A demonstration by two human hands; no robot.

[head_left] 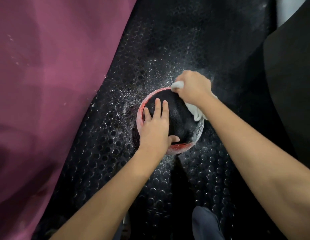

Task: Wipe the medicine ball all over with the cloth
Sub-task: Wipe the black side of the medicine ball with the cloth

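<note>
Wiping one medicine ball [178, 115]: right hand [192, 87] clutches one cloth [195, 110], left hand [155, 125] flat.

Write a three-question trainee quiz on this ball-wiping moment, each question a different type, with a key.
1. True or false: the left hand lies with straight fingers on the medicine ball.
2. Which of the hands grips the white cloth? A) left B) right C) both
3. Fill in: the ball sits on a black studded ____ dusted with white powder.

Key:
1. True.
2. B, the right hand, at the ball's far right edge.
3. Mat.
</note>
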